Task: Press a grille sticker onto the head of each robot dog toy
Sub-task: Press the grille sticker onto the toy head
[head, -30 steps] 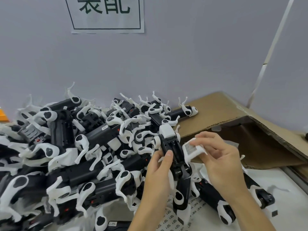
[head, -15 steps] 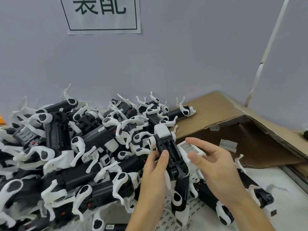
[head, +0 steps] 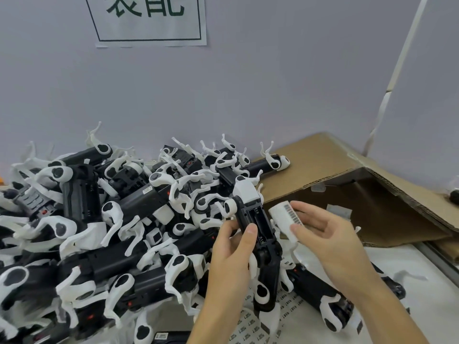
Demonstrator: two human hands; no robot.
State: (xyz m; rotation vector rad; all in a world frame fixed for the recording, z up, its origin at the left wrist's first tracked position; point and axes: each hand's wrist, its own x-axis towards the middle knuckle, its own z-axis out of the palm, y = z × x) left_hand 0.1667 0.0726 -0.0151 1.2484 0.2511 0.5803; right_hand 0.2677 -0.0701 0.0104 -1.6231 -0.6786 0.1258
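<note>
My left hand (head: 229,256) grips a black robot dog toy (head: 258,232) round its body, belly up, with the thumb across the open battery bay. The toy's white head (head: 246,192) points away from me. My right hand (head: 327,239) holds a white strip with a grey grille sticker (head: 285,218) between thumb and fingers, just right of the toy's body and apart from the head. A large heap of black-and-white robot dog toys (head: 119,219) fills the left half of the view.
A flattened cardboard box (head: 347,184) lies at the right against the grey wall. Sheets of printed stickers (head: 250,321) lie on the white table under my hands. Another toy (head: 323,294) lies under my right forearm. A paper sign (head: 149,18) hangs on the wall.
My right hand has tilted the sticker strip and moved it slightly right, away from the toy. My left hand still holds the same toy, its thumb a little lower on the body.
</note>
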